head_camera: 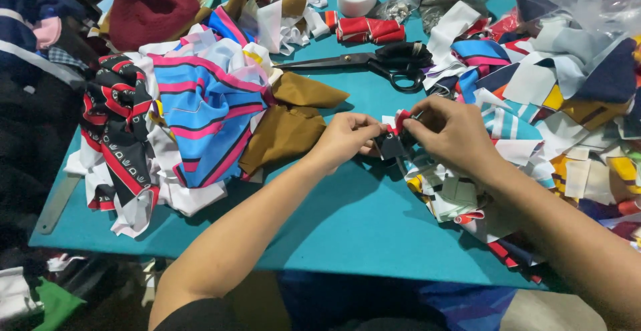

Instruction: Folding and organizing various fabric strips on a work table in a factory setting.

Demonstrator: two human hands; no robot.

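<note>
Fabric scrap (392,142) pinched by left hand (347,140), right hand (451,134), teal table (347,224), scissors (374,64)

Bare forearms, dark short sleeve

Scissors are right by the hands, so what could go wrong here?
1. The scissors lie on the table just beyond the hands; a reach over them might catch a finger on the blades.
2. The left hand and right hand pinch a small dark scrap together; it could slip into the scrap pile and get lost.
</note>
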